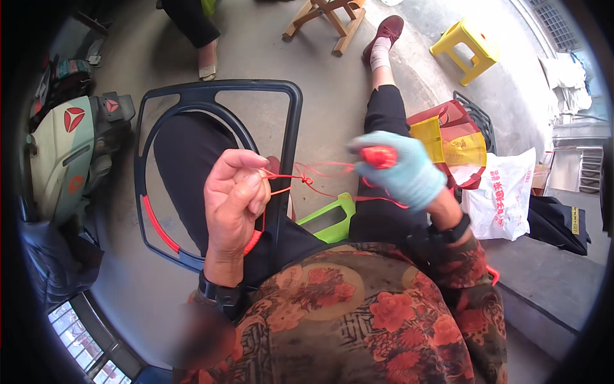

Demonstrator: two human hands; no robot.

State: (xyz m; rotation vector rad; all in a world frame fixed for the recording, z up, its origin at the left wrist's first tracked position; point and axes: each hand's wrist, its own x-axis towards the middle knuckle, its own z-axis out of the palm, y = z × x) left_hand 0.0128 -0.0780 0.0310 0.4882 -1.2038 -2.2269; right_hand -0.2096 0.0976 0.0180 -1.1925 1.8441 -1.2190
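Grey floor (pixel 256 54) carries a yellow stool (pixel 481 47) and wooden-legged stand (pixel 349 31).

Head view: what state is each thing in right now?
Left hand: bare, pinching the cord
Right hand: gloved, closed around a red bundle
Red cord: looped and knotted between the hands
Dark frame: partly covered in red
Yellow stool: upright
White bag: opening unclear

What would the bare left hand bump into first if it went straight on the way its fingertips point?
Seemingly the knot in the red cord it holds; beyond that, probably the gloved right hand, though depth is unclear.
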